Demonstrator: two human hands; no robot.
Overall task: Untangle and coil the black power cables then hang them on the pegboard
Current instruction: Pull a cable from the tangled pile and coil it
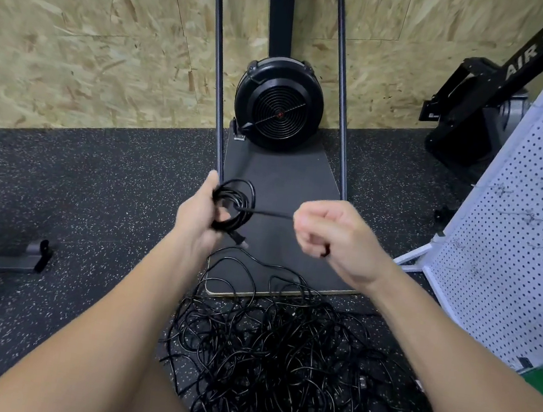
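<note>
My left hand (200, 213) grips a small coil of black power cable (234, 206), held upright in front of me, with its plug (239, 240) hanging below the hand. A straight run of the same cable (272, 213) stretches from the coil to my right hand (331, 236), whose curled fingers hold its end. Below both hands a big tangled pile of black cables (278, 352) lies on the speckled rubber floor. The white pegboard (530, 219) stands at the right, with thin wire hooks on it.
A black fan machine (278, 103) with a tall metal frame (218, 71) stands on a dark platform (284, 179) ahead. A black rower (476, 105) leans at the back right. A metal foot (0, 260) lies on the floor at the left. An OSB wall (95, 37) closes the back.
</note>
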